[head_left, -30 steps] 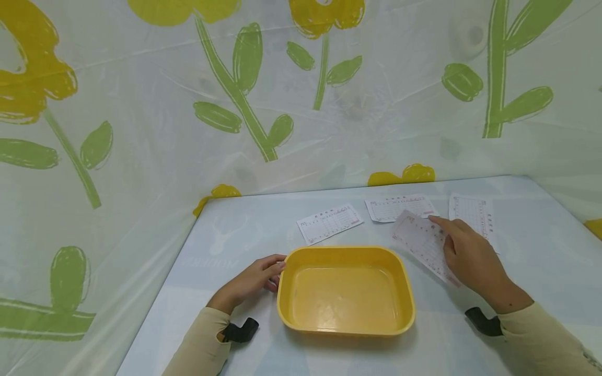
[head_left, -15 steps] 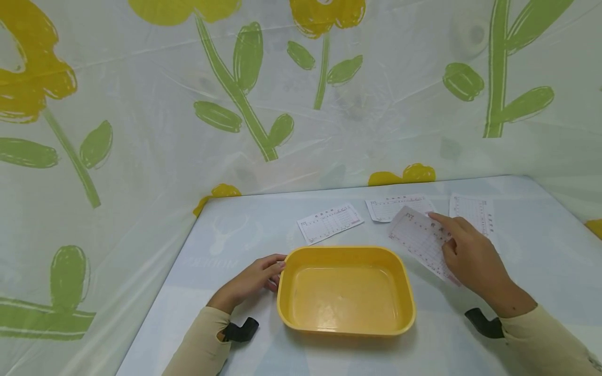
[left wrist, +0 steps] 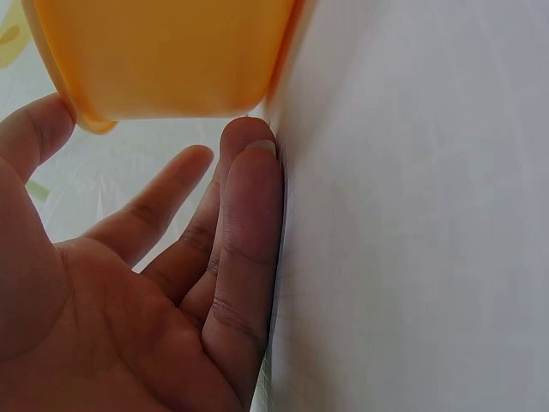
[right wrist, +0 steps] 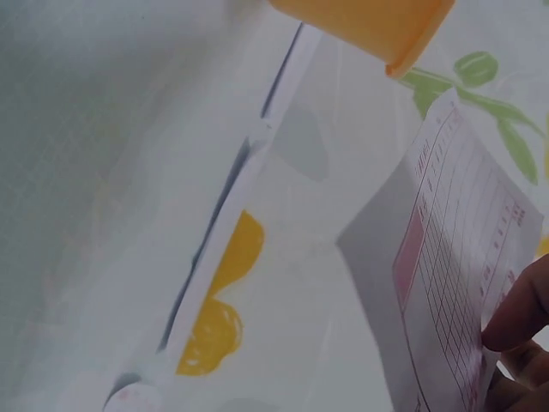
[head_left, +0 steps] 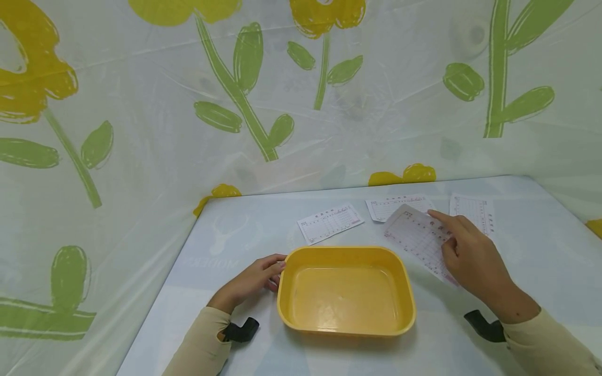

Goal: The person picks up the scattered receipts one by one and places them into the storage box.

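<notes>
Right hand (head_left: 482, 261) pinches a white rectangular printed paper slip (head_left: 414, 240) at one long edge, holding it above the pale table (head_left: 439, 344), right of the yellow rounded-rectangular plastic-looking tray (head_left: 345, 300). Slip's probably near weightless, floppy, easily creased; edge pinch suits. Left hand (head_left: 254, 277): fingers spread, thumb touching tray's rim.

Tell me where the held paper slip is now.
In the head view, the held paper slip is right of centre, in the right grip. It appears past the far right corner of the yellow basin, its tip overlapping the slip behind.
</notes>
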The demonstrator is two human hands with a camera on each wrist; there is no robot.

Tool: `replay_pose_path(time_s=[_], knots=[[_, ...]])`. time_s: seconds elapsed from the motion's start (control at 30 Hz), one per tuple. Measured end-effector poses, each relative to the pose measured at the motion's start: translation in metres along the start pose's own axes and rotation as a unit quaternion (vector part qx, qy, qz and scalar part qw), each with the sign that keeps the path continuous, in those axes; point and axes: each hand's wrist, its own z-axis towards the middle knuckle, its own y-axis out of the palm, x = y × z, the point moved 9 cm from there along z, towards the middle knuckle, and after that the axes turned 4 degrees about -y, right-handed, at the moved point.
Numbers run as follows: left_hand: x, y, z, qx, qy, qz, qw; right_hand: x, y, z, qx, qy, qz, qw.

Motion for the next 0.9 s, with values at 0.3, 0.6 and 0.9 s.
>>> replay_pose_path(time_s=[0.3,0.6,0.9], knots=[[0.000,0.000,0.000,0.002,0.000,0.002,1.0000,-0.015,-0.004,-0.001,-0.004,-0.028,0.009,1.000],[0.002,0.000,0.000,0.002,0.003,0.003,1.0000,-0.025,-0.008,-0.002,-0.004,-0.035,0.029,0.999],[0.002,0.000,0.000,0.003,0.001,0.001,1.0000,-0.037,-0.006,-0.004,-0.009,-0.058,0.039,0.998]])
